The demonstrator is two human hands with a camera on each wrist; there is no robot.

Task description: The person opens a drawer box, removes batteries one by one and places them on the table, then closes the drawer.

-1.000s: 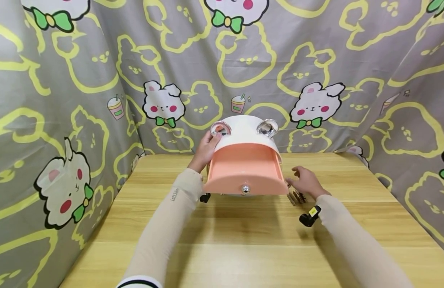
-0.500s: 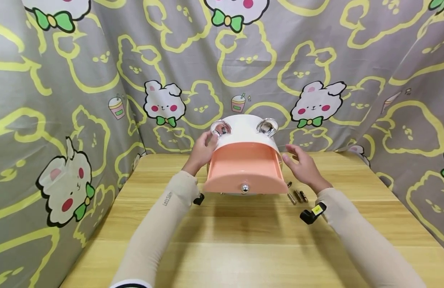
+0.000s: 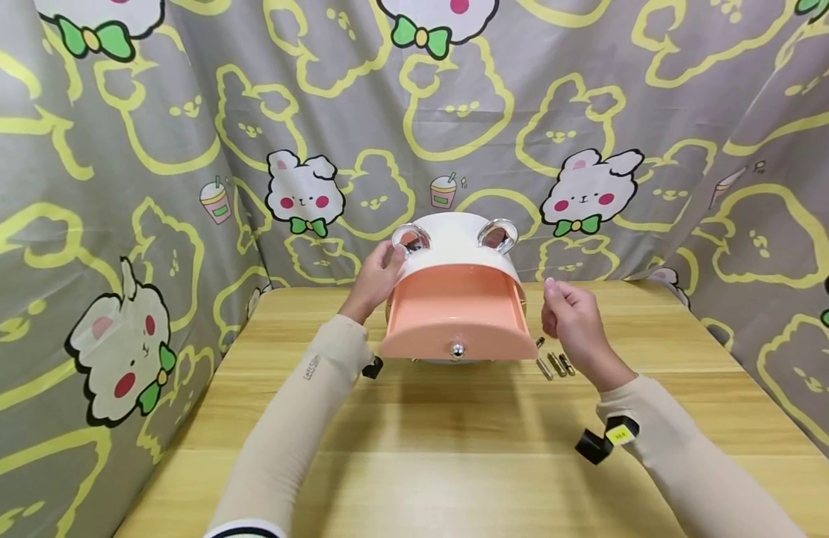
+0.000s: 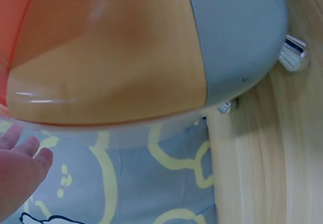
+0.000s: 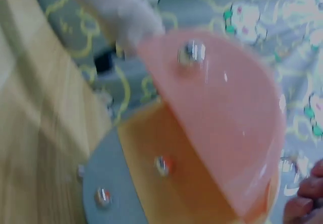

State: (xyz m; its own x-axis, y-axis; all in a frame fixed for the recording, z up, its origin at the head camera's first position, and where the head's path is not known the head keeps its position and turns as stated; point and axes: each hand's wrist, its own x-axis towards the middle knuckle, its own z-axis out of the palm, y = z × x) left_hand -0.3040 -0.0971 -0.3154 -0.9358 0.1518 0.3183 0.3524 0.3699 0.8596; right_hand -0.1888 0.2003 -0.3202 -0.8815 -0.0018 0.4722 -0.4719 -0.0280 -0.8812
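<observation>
A rounded desktop drawer box (image 3: 458, 239) with a white top and two clear, silvery eye-like rings stands mid-table. Its pink top drawer (image 3: 458, 336) is pulled out, and nothing shows inside. In the right wrist view, an orange drawer (image 5: 156, 143) and a grey-blue drawer (image 5: 108, 168) sit below, both pushed in. My left hand (image 3: 377, 280) rests at the box's upper left side, thumb by the left ring. Raised to the right of the box is my right hand (image 3: 576, 321), fingers curled with thumb against index, nothing visible in it. Several small brownish metallic tubes (image 3: 556, 364) lie below it.
A wood-grain table (image 3: 448, 463) carries everything. A grey curtain (image 3: 468, 112) with yellow outlines and rabbit faces hangs behind and at both sides. A black wrist camera (image 3: 606, 441) hangs under the right forearm.
My right hand has lifted from beside the tubes, opened near the box's right side, then drawn slightly back and curled its fingers. The left hand stays at the box; the drawer has not moved.
</observation>
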